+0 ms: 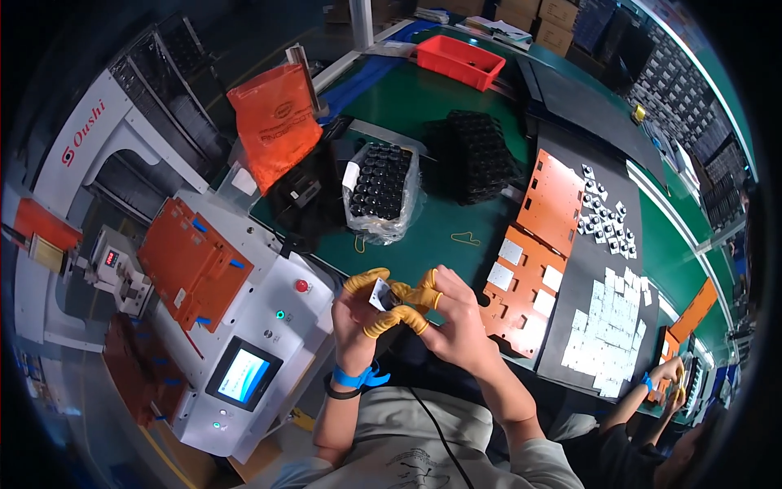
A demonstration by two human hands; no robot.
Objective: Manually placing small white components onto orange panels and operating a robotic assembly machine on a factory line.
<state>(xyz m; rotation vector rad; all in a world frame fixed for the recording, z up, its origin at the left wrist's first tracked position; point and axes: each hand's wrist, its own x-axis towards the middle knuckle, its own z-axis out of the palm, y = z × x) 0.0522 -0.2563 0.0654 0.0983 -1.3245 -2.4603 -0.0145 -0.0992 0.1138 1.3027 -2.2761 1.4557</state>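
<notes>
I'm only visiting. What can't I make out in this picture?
All in the head view:
Small white-faced part: its full shape, partly covered by the left hand and right hand.
Orange bag: any contents, hidden by its front.
Screen: its writing, too small.
Co-worker's hands: whatever they hold, too small.

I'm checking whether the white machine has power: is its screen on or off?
On: the screen glows blue and white.

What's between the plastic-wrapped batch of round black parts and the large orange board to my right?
In the head view, a dark stack of trays and a yellow rubber band lie between them on the green tabletop.
</notes>
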